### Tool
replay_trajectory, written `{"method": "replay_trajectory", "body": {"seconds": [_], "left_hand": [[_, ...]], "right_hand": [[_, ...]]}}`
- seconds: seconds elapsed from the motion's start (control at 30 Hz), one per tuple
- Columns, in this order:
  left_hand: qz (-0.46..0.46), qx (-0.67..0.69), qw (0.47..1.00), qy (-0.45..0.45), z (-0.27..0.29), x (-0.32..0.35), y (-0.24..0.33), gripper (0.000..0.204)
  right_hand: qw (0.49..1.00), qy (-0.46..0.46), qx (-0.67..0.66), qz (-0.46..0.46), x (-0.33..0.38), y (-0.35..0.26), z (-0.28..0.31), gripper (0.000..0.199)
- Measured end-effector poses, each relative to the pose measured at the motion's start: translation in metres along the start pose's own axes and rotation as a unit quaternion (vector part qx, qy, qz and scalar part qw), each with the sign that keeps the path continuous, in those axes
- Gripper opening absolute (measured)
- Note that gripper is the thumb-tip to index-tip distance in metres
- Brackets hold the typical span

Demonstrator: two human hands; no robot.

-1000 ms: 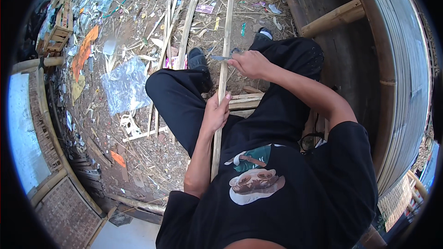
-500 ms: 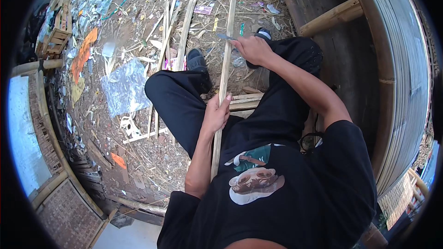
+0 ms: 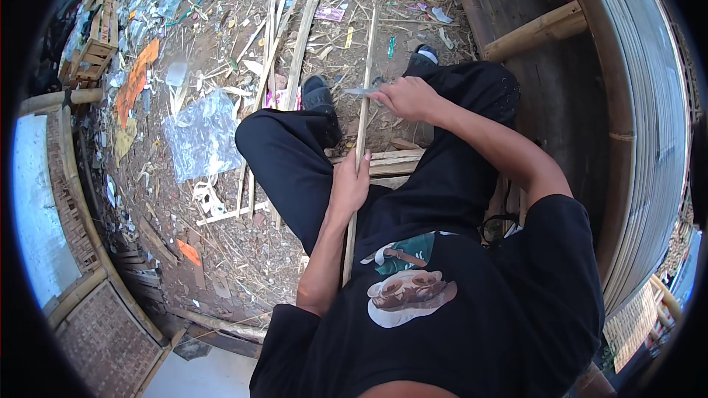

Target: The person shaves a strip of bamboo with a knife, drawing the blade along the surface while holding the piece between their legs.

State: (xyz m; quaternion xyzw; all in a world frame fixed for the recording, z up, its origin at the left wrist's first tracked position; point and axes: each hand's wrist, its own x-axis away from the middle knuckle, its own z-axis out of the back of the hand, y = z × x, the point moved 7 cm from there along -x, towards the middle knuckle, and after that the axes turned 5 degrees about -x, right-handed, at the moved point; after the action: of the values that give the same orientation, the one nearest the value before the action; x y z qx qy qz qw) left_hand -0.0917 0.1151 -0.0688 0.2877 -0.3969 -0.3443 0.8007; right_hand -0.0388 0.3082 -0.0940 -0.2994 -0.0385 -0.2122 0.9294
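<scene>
A long, narrow bamboo strip (image 3: 365,124) runs from beside my body out between my knees, its narrow edge turned more toward me. My left hand (image 3: 349,186) is closed around its near part, thumb lying along it. Farther out, my right hand (image 3: 410,98) is closed on a knife, whose handle the fingers hide. The knife blade (image 3: 360,91) lies across the strip and points left. Past my left knee, several more bamboo strips (image 3: 298,51) lie on the ground.
A crumpled clear plastic sheet (image 3: 204,135) and an orange scrap (image 3: 138,77) lie among litter and shavings on the left. A wooden crate (image 3: 99,33) stands at the far left. Close on my right are a bamboo pole (image 3: 536,30) and a curved stack of thin slats (image 3: 653,125).
My right hand and the knife have come nearer along the strip. The strip has rolled in my left hand and now looks thinner. The right foot has shifted a little.
</scene>
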Motion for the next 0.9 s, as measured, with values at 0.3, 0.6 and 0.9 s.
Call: {"method": "replay_trajectory", "body": {"seconds": [0.3,0.6,0.9], "left_hand": [[-0.017,-0.01,1.0,0.009,0.004,-0.002,0.002,0.026],[-0.003,-0.004,1.0,0.002,-0.001,0.005,-0.002,0.025],[-0.026,0.002,1.0,0.008,0.0,-0.002,-0.002,0.024]], "right_hand": [[0.998,0.048,-0.026,-0.014,-0.013,0.018,0.006,0.055],[0.999,0.025,0.005,-0.035,-0.018,0.028,0.008,0.054],[0.998,0.042,-0.016,-0.051,-0.022,0.029,0.011,0.055]]}}
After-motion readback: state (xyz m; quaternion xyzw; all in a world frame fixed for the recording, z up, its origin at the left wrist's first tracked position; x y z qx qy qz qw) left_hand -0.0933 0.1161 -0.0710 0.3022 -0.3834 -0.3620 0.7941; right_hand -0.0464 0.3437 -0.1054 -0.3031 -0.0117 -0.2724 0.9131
